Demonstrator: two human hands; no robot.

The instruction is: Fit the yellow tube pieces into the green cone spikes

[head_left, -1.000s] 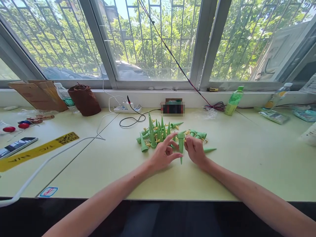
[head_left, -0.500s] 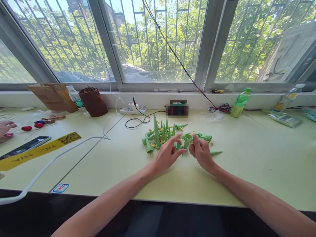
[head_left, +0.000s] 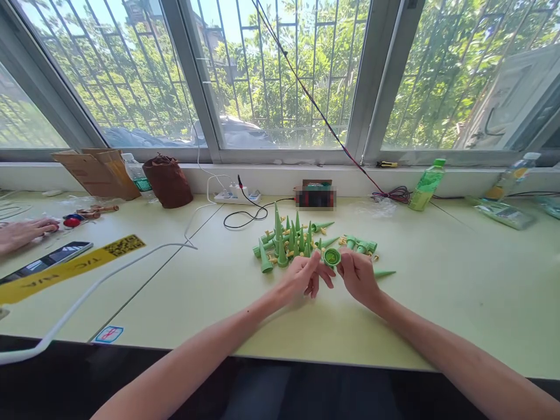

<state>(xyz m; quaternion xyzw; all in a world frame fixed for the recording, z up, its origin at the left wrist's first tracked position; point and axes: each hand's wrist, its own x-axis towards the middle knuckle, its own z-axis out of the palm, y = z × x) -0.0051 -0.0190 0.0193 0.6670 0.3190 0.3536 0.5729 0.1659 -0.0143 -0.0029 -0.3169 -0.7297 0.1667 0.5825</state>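
A hollow green plastic watering spike [head_left: 332, 257] is gripped by my right hand [head_left: 359, 276], its round open mouth tipped toward me. My left hand [head_left: 301, 276] is just left of that mouth, fingers apart and curving beneath it, and I see nothing in its grasp. Behind my hands stands a cluster of similar green spikes [head_left: 282, 255], some upright and some lying down, with small yellow valve-like pieces among them. More green parts [head_left: 363, 245] lie beyond my right hand, and a single spike [head_left: 385, 273] rests to its right.
A white cable [head_left: 105, 271] and a yellow label strip [head_left: 83, 265] cross the left side above a phone [head_left: 48, 259]. Another person's hand [head_left: 28, 234] is at the far left. Along the back are a power strip [head_left: 236, 196], a brown bag [head_left: 168, 184] and a green bottle [head_left: 427, 185].
The spike's mouth has tipped further toward me. My left hand has turned, with its fingers now under the mouth. The other person's hand has moved right, over the red balls.
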